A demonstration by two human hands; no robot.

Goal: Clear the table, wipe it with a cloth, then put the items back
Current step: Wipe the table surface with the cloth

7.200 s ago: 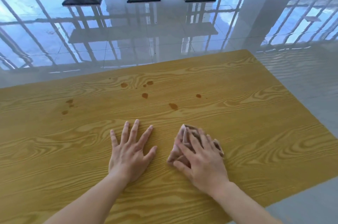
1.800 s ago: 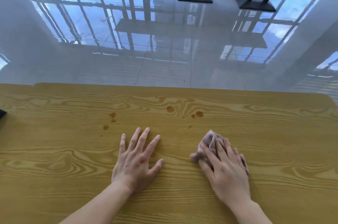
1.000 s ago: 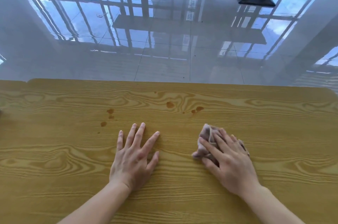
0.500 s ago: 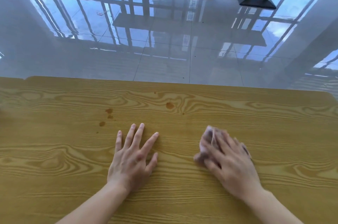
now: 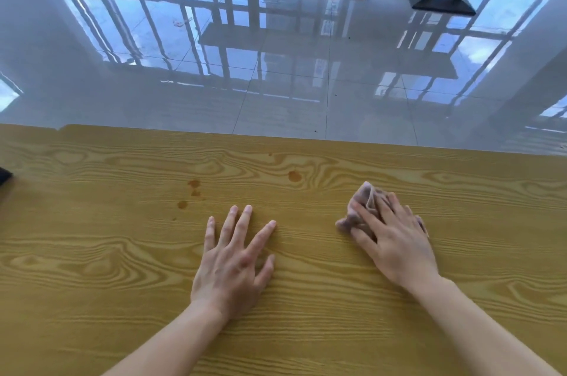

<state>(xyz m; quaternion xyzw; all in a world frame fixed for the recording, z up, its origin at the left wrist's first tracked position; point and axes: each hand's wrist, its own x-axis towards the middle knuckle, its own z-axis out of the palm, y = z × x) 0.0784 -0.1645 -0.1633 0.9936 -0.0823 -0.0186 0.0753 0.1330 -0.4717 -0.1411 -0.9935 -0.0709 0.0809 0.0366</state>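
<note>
I see left hand (image 5: 233,262) flat on yellow wood-grain table (image 5: 92,253), fingers spread straight, holding nothing. To its right, right hand (image 5: 399,246) presses crumpled pinkish-grey cloth (image 5: 363,200) onto tabletop, fingers (image 5: 365,216) straight across it. Cloth bunches out past fingertips. Round brown stains (image 5: 294,175) beyond left hand.

Right hand (image 5: 395,240) presses cloth (image 5: 364,196), apparently crumpled.

Between hands: bare table (image 5: 306,289) wood separated left hand (image 5: 233,262) and right hand (image 5: 395,246), well apart.
Far left: dark object (image 5: 4,176) sat at the table's edge.
Ahead: flat stains (image 5: 294,175) marked the wood.
</note>
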